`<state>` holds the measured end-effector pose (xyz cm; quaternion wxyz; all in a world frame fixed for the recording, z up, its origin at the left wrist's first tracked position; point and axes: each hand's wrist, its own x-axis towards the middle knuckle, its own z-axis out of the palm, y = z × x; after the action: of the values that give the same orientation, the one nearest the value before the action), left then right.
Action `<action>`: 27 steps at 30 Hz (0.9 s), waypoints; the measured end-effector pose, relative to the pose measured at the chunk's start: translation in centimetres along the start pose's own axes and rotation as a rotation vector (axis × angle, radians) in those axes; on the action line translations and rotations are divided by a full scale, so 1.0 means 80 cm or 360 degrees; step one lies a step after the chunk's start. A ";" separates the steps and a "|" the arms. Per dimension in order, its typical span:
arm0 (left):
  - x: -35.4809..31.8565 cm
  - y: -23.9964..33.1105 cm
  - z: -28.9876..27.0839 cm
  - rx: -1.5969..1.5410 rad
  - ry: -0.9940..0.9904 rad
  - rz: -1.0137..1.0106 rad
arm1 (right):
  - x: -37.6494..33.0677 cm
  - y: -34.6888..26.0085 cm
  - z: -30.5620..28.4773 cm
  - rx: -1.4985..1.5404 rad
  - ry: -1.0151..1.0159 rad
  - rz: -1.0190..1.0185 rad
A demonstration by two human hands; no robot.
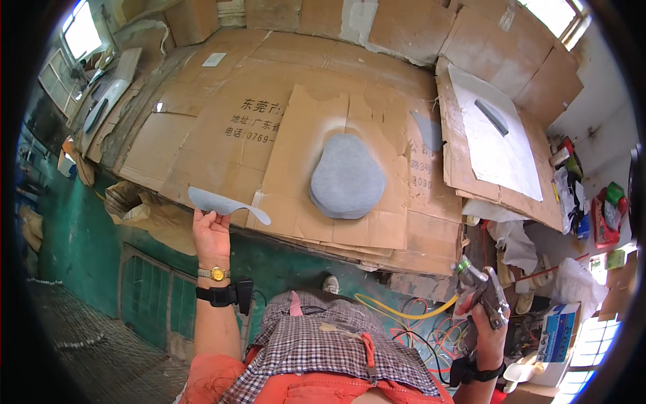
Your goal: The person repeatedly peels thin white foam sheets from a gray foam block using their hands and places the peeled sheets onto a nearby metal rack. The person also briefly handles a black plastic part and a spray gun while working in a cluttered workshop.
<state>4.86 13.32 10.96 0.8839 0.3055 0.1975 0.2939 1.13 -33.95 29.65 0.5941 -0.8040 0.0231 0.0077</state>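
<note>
My left hand [211, 237] pinches the near edge of a thin, curved grey-blue fabric piece [225, 203] above the table's front edge. In my right hand [486, 331], at the right side, is a spray gun [490, 296] with a green-topped part and a yellow hose [404, 314] running to it. A neat stack of grey, rounded fabric pieces [347, 176] lies on a cardboard sheet [286, 188] in the middle of the table. Pale overspray rings the stack on the cardboard. The fingers of my right hand are partly hidden by the gun.
Cardboard [182, 145] covers the table, with more cardboard standing behind it. At the right, a raised board carries white paper [494, 135] and a dark bar [492, 117]. Tangled hoses [437, 337] lie on the green floor. Bags and a blue box [557, 337] crowd the right side.
</note>
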 end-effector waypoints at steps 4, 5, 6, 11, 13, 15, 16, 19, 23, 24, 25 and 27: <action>-0.002 -0.004 0.003 -0.0008 0.0003 0.0000 | -0.010 -0.005 -0.013 -0.0003 -0.0216 0.0049; -0.001 -0.005 0.006 -0.0009 0.0006 0.0002 | -0.008 -0.010 -0.009 0.0007 -0.0191 0.0025; -0.001 -0.006 0.007 -0.0022 -0.0001 0.0001 | -0.004 -0.013 -0.003 0.0016 -0.0148 0.0008; -0.007 -0.010 0.015 -0.0011 -0.0009 -0.0002 | 0.005 -0.016 -0.011 0.0007 -0.0244 0.0024; -0.008 -0.010 0.015 0.0007 -0.0012 0.0000 | -0.003 -0.013 -0.022 -0.0052 -0.0362 0.0063; -0.008 -0.011 0.013 0.0015 -0.0017 -0.0001 | -0.003 -0.011 -0.027 -0.0051 -0.0416 0.0071; -0.007 -0.012 0.011 0.0014 -0.0021 -0.0003 | -0.005 -0.009 -0.029 -0.0047 -0.0439 0.0076; -0.007 -0.018 0.011 0.0015 -0.0016 -0.0014 | 0.013 -0.006 -0.017 0.0073 -0.0230 -0.0067; -0.010 -0.018 0.025 0.0054 -0.0005 -0.0019 | 0.007 -0.001 -0.028 0.0077 -0.0303 -0.0009; -0.010 -0.019 0.025 0.0063 -0.0031 -0.0021 | 0.000 0.003 -0.035 0.0065 -0.0374 0.0046; -0.007 -0.020 0.023 0.0073 -0.0055 -0.0024 | -0.005 0.007 -0.035 0.0043 -0.0349 0.0012; -0.008 -0.022 0.026 0.0082 -0.0069 -0.0028 | -0.003 0.012 -0.043 0.0065 -0.0222 0.0031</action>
<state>6.21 10.91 11.42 0.8824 0.3326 0.1884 0.2742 0.77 -37.54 29.75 0.6103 -0.7891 -0.0104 0.0690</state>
